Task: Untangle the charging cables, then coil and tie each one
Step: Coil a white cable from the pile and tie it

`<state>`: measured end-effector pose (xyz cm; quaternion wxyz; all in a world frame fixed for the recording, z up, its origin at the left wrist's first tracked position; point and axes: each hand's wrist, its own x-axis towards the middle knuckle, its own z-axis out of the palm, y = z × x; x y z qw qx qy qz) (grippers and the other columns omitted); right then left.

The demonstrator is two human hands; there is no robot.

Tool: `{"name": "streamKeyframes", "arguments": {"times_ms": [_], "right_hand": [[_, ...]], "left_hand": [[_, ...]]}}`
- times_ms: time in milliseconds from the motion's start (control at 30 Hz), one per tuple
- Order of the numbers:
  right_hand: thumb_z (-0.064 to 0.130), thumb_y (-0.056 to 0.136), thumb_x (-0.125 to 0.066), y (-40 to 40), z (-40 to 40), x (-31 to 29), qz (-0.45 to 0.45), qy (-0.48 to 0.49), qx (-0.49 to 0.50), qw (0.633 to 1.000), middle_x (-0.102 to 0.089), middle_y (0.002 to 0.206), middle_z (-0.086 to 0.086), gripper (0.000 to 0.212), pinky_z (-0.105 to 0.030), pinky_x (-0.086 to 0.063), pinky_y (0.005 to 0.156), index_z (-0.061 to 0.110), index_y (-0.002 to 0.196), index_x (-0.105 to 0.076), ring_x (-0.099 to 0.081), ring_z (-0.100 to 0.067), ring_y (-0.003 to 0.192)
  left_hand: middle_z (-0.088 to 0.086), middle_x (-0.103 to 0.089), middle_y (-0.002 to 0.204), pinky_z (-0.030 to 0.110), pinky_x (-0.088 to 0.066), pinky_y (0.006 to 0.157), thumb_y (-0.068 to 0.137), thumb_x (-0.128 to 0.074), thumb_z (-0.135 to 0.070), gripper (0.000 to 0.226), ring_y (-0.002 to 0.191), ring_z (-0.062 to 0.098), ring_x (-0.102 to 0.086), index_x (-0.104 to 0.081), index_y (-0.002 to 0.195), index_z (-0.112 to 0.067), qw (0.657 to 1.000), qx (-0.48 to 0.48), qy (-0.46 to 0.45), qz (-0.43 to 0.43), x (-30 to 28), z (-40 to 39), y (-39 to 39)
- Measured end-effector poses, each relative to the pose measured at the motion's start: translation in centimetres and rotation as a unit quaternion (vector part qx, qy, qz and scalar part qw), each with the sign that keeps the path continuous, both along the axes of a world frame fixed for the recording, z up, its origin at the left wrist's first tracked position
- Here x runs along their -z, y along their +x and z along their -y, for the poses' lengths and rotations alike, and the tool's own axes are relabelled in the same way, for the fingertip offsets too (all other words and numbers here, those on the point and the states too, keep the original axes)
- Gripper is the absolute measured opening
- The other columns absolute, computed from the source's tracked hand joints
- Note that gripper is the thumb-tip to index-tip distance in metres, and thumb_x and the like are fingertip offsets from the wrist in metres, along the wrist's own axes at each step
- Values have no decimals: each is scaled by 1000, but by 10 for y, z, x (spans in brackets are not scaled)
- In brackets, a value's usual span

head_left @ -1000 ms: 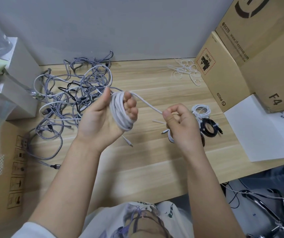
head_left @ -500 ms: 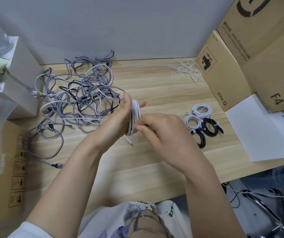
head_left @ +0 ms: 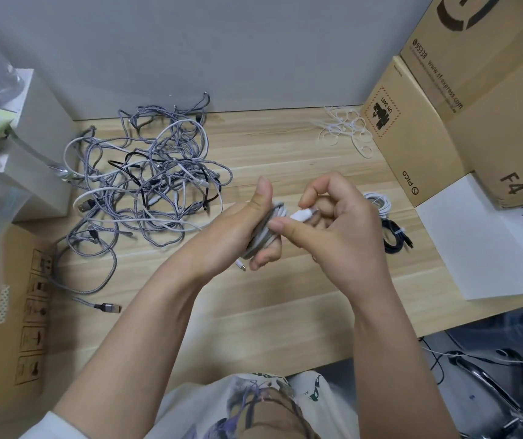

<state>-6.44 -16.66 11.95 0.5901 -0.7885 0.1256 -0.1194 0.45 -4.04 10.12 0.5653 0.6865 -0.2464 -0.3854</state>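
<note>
Above the table [head_left: 253, 312], both hands (left [head_left: 231, 229], right [head_left: 339, 229]) hold one white coil [head_left: 268, 231].

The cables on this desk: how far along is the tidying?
Early on. Done: a few small bundles, white and black, lie by the cardboard box. In hand: the left hand has a white cable coiled round its fingers, while the right hand pinches its plug end; no tie shows yet. Left: the big tangled pile, and loose ties waiting.

White cable [head_left: 264, 236] coiled round left hand [head_left: 238, 226]
</note>
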Motion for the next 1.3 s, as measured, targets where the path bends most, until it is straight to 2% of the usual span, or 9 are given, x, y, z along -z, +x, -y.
{"name": "streamKeyframes", "arguments": {"times_ms": [133,233,333,467,600,767,967,1133,1300], "right_hand": [[17,59,-87,2,6,2,0,-6,0,1000,-40,45,10,41,-21,-33,49,24,71,-49,-35,-6,44],[42,57,-80,6,5,7,-34,47,-50,997,-50,75,9,41,-35,-45,66,34,88,-54,-55,-24,64],[42,75,-63,7,-1,7,-71,114,-169,976,-64,71,10,26,-30,-53,66,30,97,-57,-65,-11,63],[52,79,-51,11,-10,13,-68,57,-138,986,-65,60,2,24,-52,-55,68,31,79,-63,-70,-28,71],[67,72,-42,20,-8,29,-102,-7,-63,993,-63,55,14,37,-52,-53,67,38,56,-58,-68,-18,63],[72,64,-34,32,4,51,-118,-106,36,987,-67,63,2,46,-43,-50,67,33,64,-57,-63,-22,66],[73,66,-34,50,28,71,-90,-130,115,981,-59,52,-6,59,-38,-46,56,18,53,-50,-58,-25,55],[62,71,-44,72,38,78,-23,-224,160,961,-51,43,-4,50,-32,-39,47,18,55,-62,-48,-29,47],[32,84,-63,109,63,68,-23,125,160,979,-46,35,-4,46,-22,-36,38,16,45,-44,-41,-19,32]], "left_hand": [[0,-29,37,19,-34,46,87,-11,-64,78,38,16,-28,-62,58,-13,998,-20,-19,-62,0,-1,0],[-5,-26,32,25,-24,42,85,-11,-69,79,33,15,-18,-54,51,-13,987,22,-76,-140,0,-1,1],[-9,-30,31,27,-13,41,85,-10,-64,76,30,13,-15,-52,47,-15,966,65,-139,-206,1,1,3],[-9,-24,30,13,-27,37,84,-19,-66,71,25,6,-21,-50,45,-15,928,66,-192,-312,10,5,4],[-9,-26,25,11,-29,35,85,-23,-61,69,20,6,-24,-47,38,-18,916,-4,-173,-363,24,17,7],[-2,-21,23,17,-18,34,85,-35,-48,61,18,11,-19,-35,30,-20,930,-119,-76,-339,36,43,12],[-1,-24,27,15,-22,38,97,-38,-35,36,23,12,-21,-44,68,-14,934,-233,-20,-269,39,78,23],[3,-31,28,17,-24,37,93,-48,-23,60,27,16,-29,-43,33,-17,919,-352,18,-174,50,100,45],[-1,-42,40,23,-37,47,97,-40,-28,32,41,12,-39,-55,79,-5,933,-226,-120,-254,49,110,71]]}}
